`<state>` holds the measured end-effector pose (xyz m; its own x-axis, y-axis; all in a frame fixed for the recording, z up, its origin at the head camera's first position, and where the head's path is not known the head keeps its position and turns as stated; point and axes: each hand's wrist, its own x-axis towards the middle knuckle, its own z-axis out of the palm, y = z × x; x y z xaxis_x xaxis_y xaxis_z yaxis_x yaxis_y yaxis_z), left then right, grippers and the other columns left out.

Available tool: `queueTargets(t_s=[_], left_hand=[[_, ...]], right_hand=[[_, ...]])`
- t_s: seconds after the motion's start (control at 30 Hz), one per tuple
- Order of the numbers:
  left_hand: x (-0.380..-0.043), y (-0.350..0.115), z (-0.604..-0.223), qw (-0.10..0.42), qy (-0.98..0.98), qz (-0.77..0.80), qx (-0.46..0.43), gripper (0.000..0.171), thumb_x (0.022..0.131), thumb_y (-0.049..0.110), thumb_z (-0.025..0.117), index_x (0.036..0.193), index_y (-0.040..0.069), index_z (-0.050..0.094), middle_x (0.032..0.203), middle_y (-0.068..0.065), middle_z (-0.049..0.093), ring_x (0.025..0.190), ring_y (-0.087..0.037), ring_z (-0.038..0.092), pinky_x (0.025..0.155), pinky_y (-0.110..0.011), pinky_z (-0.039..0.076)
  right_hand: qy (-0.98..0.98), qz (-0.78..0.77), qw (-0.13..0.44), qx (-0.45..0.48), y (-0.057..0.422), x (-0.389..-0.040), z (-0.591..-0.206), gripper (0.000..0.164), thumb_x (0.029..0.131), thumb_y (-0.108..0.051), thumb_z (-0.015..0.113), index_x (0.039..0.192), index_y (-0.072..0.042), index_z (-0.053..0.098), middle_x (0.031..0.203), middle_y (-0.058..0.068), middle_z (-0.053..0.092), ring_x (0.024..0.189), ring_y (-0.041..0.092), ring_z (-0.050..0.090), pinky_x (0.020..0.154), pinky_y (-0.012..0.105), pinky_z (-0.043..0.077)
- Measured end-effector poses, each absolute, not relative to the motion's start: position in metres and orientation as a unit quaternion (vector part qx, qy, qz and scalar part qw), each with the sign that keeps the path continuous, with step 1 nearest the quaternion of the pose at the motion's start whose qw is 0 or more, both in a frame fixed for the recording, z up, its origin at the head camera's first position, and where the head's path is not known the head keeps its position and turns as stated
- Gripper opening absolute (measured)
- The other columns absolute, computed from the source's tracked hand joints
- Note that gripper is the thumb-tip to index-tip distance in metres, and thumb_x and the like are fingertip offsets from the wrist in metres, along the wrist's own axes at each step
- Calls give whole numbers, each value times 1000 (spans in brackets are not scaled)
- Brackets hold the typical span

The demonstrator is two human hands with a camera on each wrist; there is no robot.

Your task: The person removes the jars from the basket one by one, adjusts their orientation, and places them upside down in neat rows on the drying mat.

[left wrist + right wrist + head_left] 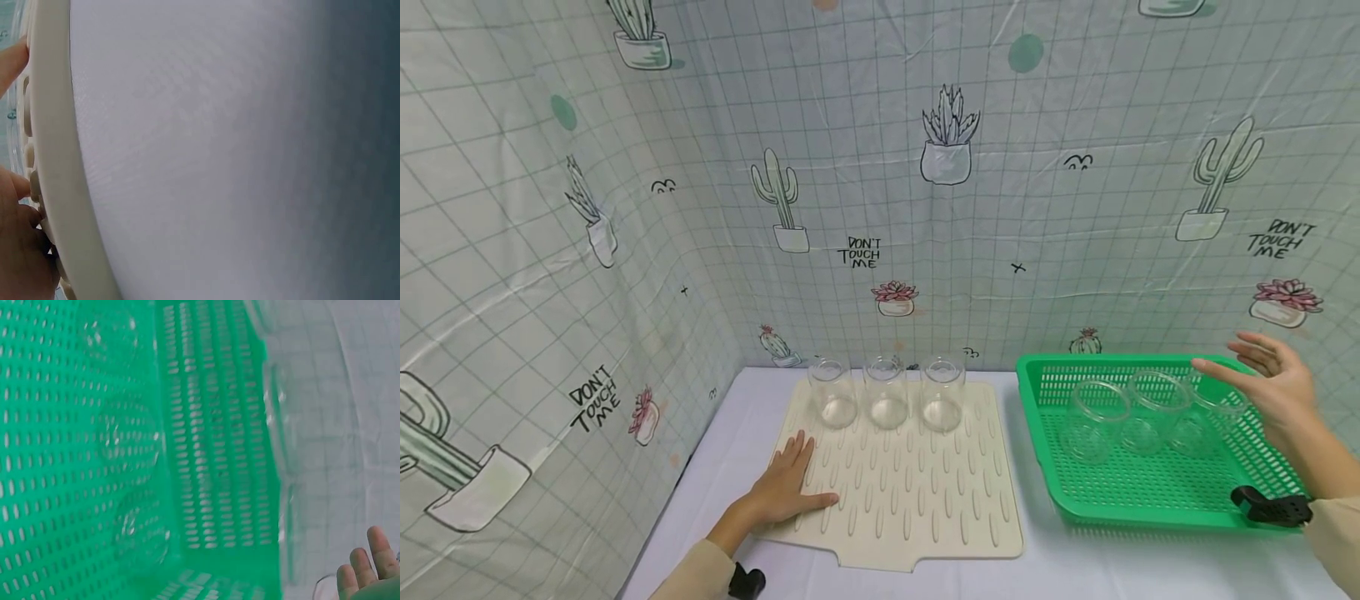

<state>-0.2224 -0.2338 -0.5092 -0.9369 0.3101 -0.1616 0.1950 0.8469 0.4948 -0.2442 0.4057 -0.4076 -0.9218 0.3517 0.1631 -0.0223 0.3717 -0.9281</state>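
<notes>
Three clear glasses stand in a row along the back of a cream drying mat (pixel 917 500); the middle glass is (pixel 887 396). My left hand (pixel 786 487) rests spread on the left side of this mat, fingers straight and thumb pointing right. In the left wrist view, fingers (pixel 22 250) show at the mat's thick edge (pixel 59 144). Three more clear glasses sit side by side inside a green basket (pixel 1052 492), the leftmost one (pixel 1097 425) among them. Above the basket's right part, my right hand (pixel 1273 383) holds nothing, fingers parted, with its thumb near the rightmost glass (pixel 1217 408).
A white cloth (pixel 730 442) covers the table. Behind and to the left hangs a gridded sheet (pixel 1000 225) printed with cacti. The basket's raised, slotted walls surround the glasses in it. A black wrist strap (pixel 1270 507) shows below the right hand.
</notes>
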Motion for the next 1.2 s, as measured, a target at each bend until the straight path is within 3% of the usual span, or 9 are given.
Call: queueTargets(t_s=[0.17, 0.3, 0.67, 0.87, 1.2], left_hand=[[-221, -233, -508, 118, 954, 243, 133, 112, 84, 62, 71, 156, -6, 18, 163, -25, 6, 150, -42, 5, 119, -58, 8], [-221, -233, -506, 117, 954, 242, 134, 112, 84, 61, 71, 156, -6, 17, 163, -25, 6, 149, -42, 5, 119, -57, 7], [-220, -233, -507, 114, 955, 238, 136, 112, 84, 61, 70, 156, -6, 17, 163, -26, 7, 150, -42, 5, 120, -56, 6], [-221, -234, -510, 114, 954, 240, 136, 112, 84, 61, 70, 156, -6, 17, 163, -25, 6, 149, -43, 5, 119, -57, 6], [-224, -237, -518, 111, 957, 234, 133, 115, 82, 68, 67, 158, -2, 16, 164, -21, 3, 150, -41, 4, 120, -56, 4]], right_hand=[[-823, 538, 150, -106, 420, -242, -420, 86, 96, -27, 69, 161, -26, 13, 165, 0, 13, 152, 25, 5, 118, 58, 8], [-827, 538, 126, -105, 429, -240, -428, 90, 96, -27, 68, 162, -22, 7, 166, 5, 8, 152, 28, 2, 117, 59, 8], [-841, 540, 13, -42, 452, -245, -441, 101, 96, -24, 70, 159, -30, -9, 163, 21, -11, 145, 46, -10, 109, 72, 2], [-856, 515, -21, -46, 462, -252, -451, 108, 94, -26, 72, 158, -14, -14, 158, 32, -15, 140, 56, -7, 106, 76, 10], [-866, 493, -73, -34, 465, -262, -462, 112, 94, -26, 72, 153, 2, -19, 156, 37, -9, 134, 65, 6, 103, 78, 16]])
